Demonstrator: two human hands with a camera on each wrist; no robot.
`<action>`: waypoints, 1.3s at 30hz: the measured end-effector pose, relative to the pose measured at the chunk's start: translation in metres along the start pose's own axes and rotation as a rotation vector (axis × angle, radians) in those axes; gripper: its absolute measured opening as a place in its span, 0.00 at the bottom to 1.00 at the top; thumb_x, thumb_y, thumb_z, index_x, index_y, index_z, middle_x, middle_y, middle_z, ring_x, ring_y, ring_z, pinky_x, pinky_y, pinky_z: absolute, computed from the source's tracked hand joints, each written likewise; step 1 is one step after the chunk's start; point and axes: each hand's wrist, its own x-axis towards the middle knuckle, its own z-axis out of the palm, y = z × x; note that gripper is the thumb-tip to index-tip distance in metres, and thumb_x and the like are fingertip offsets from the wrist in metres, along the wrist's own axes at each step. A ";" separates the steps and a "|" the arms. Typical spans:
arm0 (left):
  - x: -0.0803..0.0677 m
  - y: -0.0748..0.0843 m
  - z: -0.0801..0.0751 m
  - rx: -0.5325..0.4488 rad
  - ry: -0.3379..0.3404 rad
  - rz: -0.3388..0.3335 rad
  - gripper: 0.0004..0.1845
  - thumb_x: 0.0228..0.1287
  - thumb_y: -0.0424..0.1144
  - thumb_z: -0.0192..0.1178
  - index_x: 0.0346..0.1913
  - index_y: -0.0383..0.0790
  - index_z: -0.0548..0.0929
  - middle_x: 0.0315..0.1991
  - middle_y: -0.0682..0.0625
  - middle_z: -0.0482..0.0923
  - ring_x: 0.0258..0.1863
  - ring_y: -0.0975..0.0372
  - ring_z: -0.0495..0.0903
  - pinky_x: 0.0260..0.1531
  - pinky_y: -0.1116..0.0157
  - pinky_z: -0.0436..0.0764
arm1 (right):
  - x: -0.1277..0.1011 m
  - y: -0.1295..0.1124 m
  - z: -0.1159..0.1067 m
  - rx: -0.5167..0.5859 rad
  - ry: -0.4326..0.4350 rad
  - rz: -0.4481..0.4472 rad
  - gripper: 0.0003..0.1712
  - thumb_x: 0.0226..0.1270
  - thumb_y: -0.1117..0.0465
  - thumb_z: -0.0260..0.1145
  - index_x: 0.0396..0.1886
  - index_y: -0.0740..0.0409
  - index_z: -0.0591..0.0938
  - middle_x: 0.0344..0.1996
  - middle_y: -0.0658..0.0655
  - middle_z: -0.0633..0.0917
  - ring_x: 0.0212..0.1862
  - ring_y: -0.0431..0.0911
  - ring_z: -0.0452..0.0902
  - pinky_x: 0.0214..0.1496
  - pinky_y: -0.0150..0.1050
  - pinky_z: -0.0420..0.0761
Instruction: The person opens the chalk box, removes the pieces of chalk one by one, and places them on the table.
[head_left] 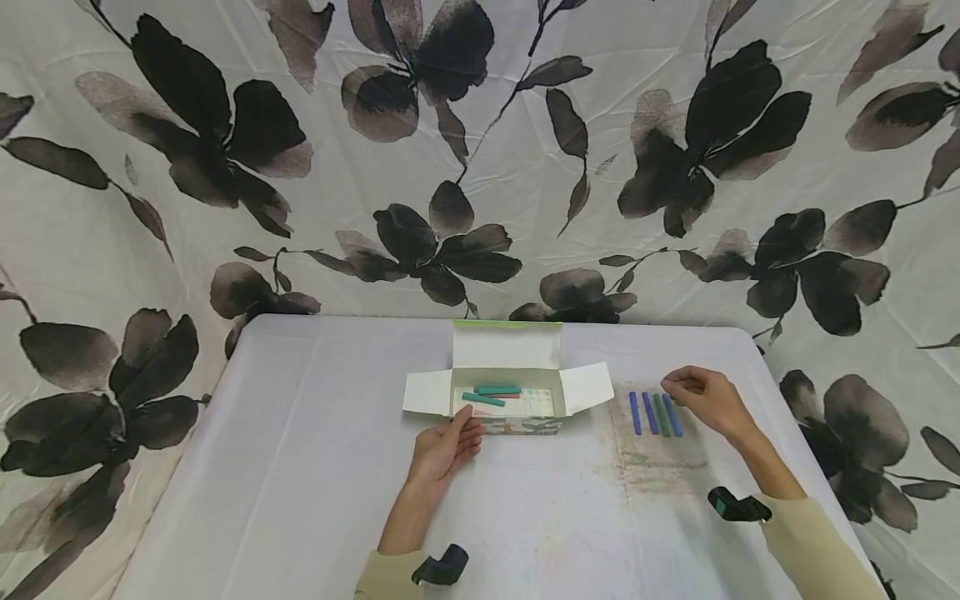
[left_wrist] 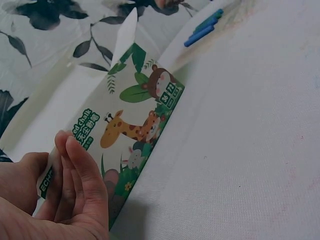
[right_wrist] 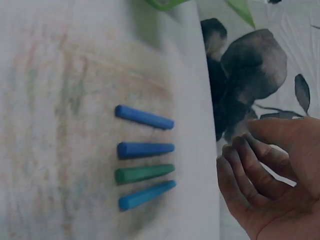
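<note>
Overhead, from the head camera, an open chalk box [head_left: 507, 398] sits near the middle of the counter [head_left: 300, 467], its lid and side flaps folded out. Two green sticks [head_left: 491, 394] and a reddish one lie inside it. The left hand [head_left: 444, 444] rests on the counter at the box's near left corner, fingers straight, their tips touching the box's front edge and gripping nothing. To the right of the box, four chalk sticks [head_left: 655, 413] lie side by side on a smudged patch of cloth: two blue, one green, one blue. The right hand [head_left: 705, 398] hovers just beside their far ends with fingers loosely curled and nothing in them.

From the left wrist, the box's [left_wrist: 135, 130] printed front shows a giraffe and leaves; the left hand's [left_wrist: 55, 195] straight fingers [left_wrist: 82, 170] lie flat against that front near its end. The loose sticks [left_wrist: 204, 27] show far off, well apart from this hand.

From the right wrist, the four sticks [right_wrist: 145, 162] lie parallel on the stained cloth. The right hand [right_wrist: 272, 185] is just beside their ends, not touching, fingers relaxed and bent, empty.
</note>
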 end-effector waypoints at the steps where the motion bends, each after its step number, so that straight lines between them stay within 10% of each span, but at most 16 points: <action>1: 0.000 0.000 0.000 -0.001 0.000 0.001 0.26 0.72 0.49 0.67 0.51 0.23 0.83 0.34 0.48 0.88 0.32 0.66 0.85 0.36 0.73 0.87 | 0.002 -0.002 -0.001 0.000 -0.003 -0.010 0.19 0.79 0.56 0.63 0.53 0.70 0.82 0.45 0.68 0.87 0.44 0.59 0.86 0.41 0.33 0.84; 39: -0.013 -0.019 0.019 -0.051 0.064 0.023 0.25 0.72 0.48 0.67 0.49 0.24 0.83 0.33 0.48 0.88 0.30 0.67 0.85 0.34 0.73 0.87 | 0.061 -0.090 0.061 0.115 -0.296 -0.399 0.13 0.72 0.64 0.70 0.50 0.68 0.85 0.41 0.58 0.88 0.44 0.50 0.85 0.49 0.44 0.86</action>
